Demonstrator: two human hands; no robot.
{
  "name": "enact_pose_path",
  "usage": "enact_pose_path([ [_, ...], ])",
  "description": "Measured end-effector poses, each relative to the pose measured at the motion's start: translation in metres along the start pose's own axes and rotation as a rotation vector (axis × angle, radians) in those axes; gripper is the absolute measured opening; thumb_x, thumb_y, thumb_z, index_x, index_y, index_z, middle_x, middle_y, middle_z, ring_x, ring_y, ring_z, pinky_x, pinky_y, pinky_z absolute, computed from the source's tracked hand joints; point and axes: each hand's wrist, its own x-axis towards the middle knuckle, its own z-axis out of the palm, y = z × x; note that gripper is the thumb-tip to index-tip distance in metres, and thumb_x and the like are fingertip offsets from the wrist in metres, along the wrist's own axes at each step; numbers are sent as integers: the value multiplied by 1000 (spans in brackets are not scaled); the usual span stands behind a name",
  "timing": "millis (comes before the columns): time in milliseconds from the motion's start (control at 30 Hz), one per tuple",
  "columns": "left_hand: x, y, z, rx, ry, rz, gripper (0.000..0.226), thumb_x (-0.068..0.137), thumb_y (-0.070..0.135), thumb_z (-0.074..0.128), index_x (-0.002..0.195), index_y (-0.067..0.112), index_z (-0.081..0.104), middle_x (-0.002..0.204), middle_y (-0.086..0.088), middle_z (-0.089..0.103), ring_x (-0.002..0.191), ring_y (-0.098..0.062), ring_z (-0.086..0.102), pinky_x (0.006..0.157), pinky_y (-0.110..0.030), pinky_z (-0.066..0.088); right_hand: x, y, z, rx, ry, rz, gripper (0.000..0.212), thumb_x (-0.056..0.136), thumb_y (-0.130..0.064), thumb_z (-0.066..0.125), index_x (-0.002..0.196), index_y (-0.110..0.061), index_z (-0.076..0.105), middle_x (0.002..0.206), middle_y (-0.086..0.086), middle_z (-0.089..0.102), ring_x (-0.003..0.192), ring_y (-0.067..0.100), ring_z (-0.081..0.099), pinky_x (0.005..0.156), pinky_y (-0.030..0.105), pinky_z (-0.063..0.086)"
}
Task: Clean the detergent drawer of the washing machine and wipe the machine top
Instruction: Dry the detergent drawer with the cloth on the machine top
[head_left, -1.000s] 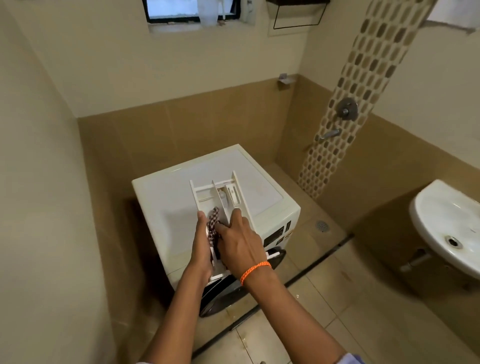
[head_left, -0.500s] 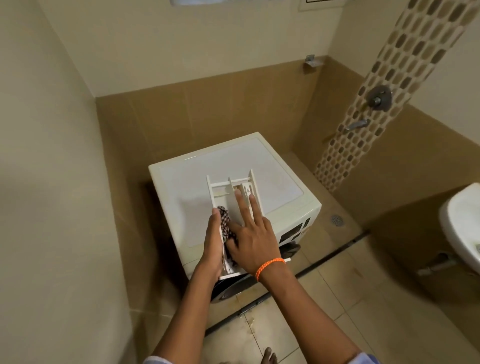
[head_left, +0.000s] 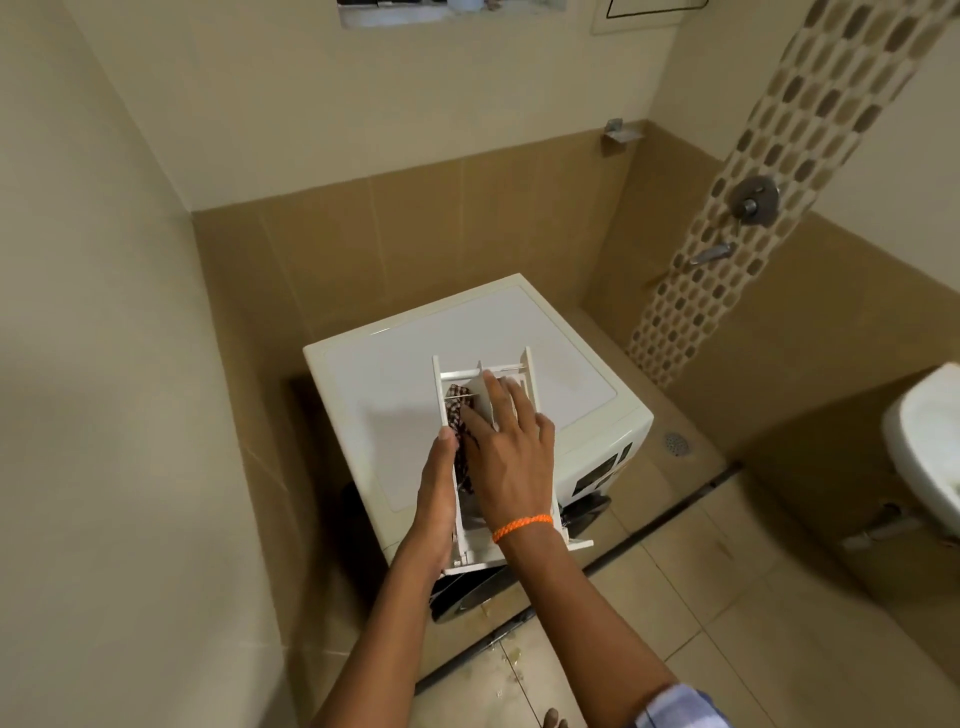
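A white detergent drawer (head_left: 524, 370), taken out of the machine, is held above the top of the white washing machine (head_left: 384, 395). My left hand (head_left: 435, 499) grips the drawer's left wall. My right hand (head_left: 506, 452), with an orange band at the wrist, lies inside the drawer with its fingers stretched toward the far compartments. It presses a dark checkered cloth (head_left: 458, 410) into the left compartment. Much of the cloth is hidden under my fingers.
The machine stands in a tiled corner, with a wall close on the left. A white sink (head_left: 922, 441) hangs at the right. A shower valve (head_left: 756, 200) and a spout (head_left: 711, 253) are on the far right wall. A floor drain (head_left: 677, 443) lies beside the machine.
My right hand has pushed the cloth farther up the drawer, toward its far end. The camera has tipped downward and moved nearer. My left hand keeps its hold.
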Motion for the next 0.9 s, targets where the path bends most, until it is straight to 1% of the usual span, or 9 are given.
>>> enact_pose_path([
  [100, 6, 4, -5, -35, -18, -14, 55, 102, 71, 40, 142, 39, 61, 134, 17, 71, 128, -2, 64, 93, -21, 51, -24, 2, -2, 108, -86, -30, 43, 102, -40, 52, 144, -34, 58, 177, 0, 4, 164, 27, -2, 118, 52, 31],
  [233, 17, 2, -16, -65, 1, -53, 80, 86, 91, 51, 148, 41, 58, 143, 6, 68, 132, -16, 65, 108, -44, 55, -36, 6, -7, 32, -243, -95, 55, 95, -48, 52, 149, -39, 51, 173, -2, -26, 160, 30, -25, 120, 60, 22],
  [333, 19, 1, -14, -43, -22, -33, 89, 79, 98, 50, 152, 47, 52, 158, 10, 55, 145, -15, 52, 121, -52, 43, -19, 7, 3, -53, -219, -84, 60, 97, -46, 54, 156, -42, 41, 174, 1, -24, 160, 32, -24, 119, 63, 27],
  [433, 19, 13, -8, -12, -20, 0, 81, 87, 91, 46, 154, 46, 50, 158, 14, 54, 143, -5, 52, 116, -39, 48, 6, 3, 11, -85, -157, -82, 55, 100, -47, 52, 154, -41, 44, 176, 1, -18, 162, 31, -18, 116, 63, 31],
  [500, 20, 19, -6, 17, -15, 26, 67, 94, 82, 44, 150, 46, 54, 147, 18, 62, 130, 8, 58, 104, -25, 52, 24, -2, 9, -101, -118, -70, 41, 102, -48, 51, 142, -40, 55, 176, 0, -14, 162, 31, -14, 114, 62, 31],
  [533, 20, 20, -4, 34, -14, 41, 67, 94, 83, 44, 148, 45, 54, 145, 19, 63, 130, 9, 58, 107, -24, 51, 32, -3, 7, -98, -102, -54, 33, 102, -49, 50, 132, -40, 61, 177, -1, -12, 163, 30, -13, 114, 62, 30],
  [633, 25, 17, 4, 43, -6, 42, 82, 89, 89, 42, 155, 40, 50, 153, 10, 59, 141, -7, 54, 118, -39, 45, 44, -6, 9, -73, -95, 14, 22, 102, -47, 50, 114, -40, 67, 177, -4, -11, 162, 26, -16, 116, 62, 23],
  [767, 33, 15, 16, 89, -9, 44, 78, 95, 85, 36, 159, 41, 44, 156, 15, 54, 139, -6, 55, 106, -28, 50, 38, 7, 7, 66, -146, 60, 32, 104, -45, 45, 128, -37, 65, 176, -8, -14, 160, 22, -25, 121, 66, 14],
  [900, 38, 18, 19, 2, 2, -2, 68, 101, 75, 34, 156, 37, 49, 152, 15, 57, 133, -1, 59, 94, -20, 52, 22, 23, 0, 72, -303, -66, 50, 102, -40, 47, 151, -41, 48, 172, -8, -28, 156, 22, -34, 124, 68, 2],
])
